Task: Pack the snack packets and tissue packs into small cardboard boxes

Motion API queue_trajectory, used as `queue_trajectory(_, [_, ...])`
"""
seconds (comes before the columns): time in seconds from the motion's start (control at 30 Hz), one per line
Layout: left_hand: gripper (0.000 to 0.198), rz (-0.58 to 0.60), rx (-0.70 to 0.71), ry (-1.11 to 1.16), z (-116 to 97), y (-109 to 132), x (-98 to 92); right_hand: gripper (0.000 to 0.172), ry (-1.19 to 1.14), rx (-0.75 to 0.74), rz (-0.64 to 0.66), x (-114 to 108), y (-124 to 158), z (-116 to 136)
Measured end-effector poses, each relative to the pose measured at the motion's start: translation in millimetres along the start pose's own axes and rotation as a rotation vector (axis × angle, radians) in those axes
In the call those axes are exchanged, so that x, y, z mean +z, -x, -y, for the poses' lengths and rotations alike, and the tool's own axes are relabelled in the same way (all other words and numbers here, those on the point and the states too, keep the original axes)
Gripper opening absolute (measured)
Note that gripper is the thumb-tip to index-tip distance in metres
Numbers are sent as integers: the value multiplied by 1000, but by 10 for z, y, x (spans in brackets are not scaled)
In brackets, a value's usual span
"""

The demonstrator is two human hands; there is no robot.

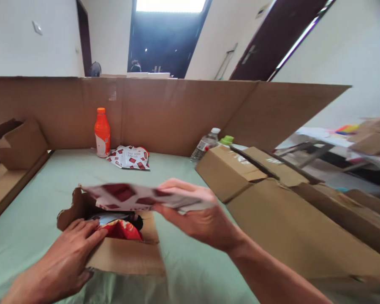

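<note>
A small open cardboard box point(126, 255) sits in front of me, with a red packet point(122, 230) and some dark and bluish items inside. My left hand point(68, 249) grips the near left edge of the box, fingers over the rim and thumb low on the outside. Above the box, my right hand point(196, 211) pinches a flat white packet with dark red squares point(126, 196) by its right end. The packet is blurred by motion and hides part of the box's opening.
An orange bottle point(101, 133) stands at the back beside similar white-and-red packets point(131, 158). Larger cardboard boxes point(291, 223) line the right, with a clear bottle point(205, 145) behind them. A cardboard wall point(164, 114) closes the far edge; another box point(22, 141) is left.
</note>
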State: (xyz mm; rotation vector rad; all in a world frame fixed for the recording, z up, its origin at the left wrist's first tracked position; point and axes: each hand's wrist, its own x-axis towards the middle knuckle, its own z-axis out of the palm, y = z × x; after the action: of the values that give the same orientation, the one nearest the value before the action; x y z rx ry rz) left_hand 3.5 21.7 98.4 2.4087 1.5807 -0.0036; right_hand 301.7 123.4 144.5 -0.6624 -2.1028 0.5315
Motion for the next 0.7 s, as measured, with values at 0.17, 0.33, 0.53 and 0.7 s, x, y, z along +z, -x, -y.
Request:
queue_trajectory(0.17, [87, 40, -22, 41, -135, -13, -134, 14, 435, 50, 440, 473, -202, 107])
queue_trajectory(0.33, [87, 16, -3, 30, -120, 13, -130, 35, 500, 218, 748, 696, -385, -18])
queue_trajectory(0.53, [84, -67, 53, -39, -81, -17, -34, 21, 657, 207, 904, 646, -418, 28])
queue_trajectory(0.7, [73, -384, 181, -51, 235, 288, 192, 25, 337, 148, 379, 270, -398, -180])
